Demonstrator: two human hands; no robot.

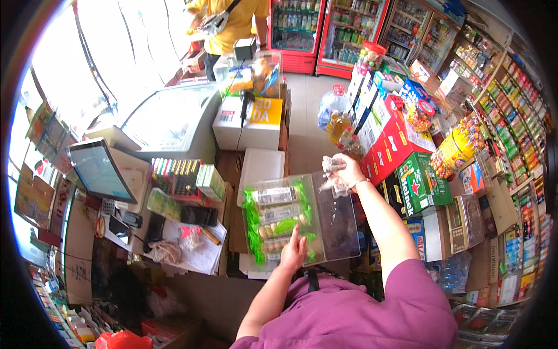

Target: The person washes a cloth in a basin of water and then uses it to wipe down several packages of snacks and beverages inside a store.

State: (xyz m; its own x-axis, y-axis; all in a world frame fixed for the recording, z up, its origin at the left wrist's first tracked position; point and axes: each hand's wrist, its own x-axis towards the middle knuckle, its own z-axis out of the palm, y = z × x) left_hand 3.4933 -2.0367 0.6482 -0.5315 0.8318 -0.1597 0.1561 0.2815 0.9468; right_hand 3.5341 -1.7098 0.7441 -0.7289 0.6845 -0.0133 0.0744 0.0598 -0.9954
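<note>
A clear plastic bin [318, 248] stands before me, with green plastic packs [279, 213] of what look like sausages or eggs on its left side. My left hand [294, 253] is over these packs, its index finger extended and apparently touching the bin or a pack; nothing shows in it. Above the bin's far right corner, my right hand [347, 174] grips a crumpled greyish-white cloth [335, 168]. The clear right part of the bin, perhaps a lid or panel, looks dark through the plastic.
Left are a monitor [102, 170], a rack of lighters [176, 174] and a crumpled cloth [165, 252]. A white box [231, 135] carries a barcode scanner [246, 102]. Right stand beer cartons [418, 183] and a candy jar [451, 152]. A person in yellow [235, 22] stands beyond the counter.
</note>
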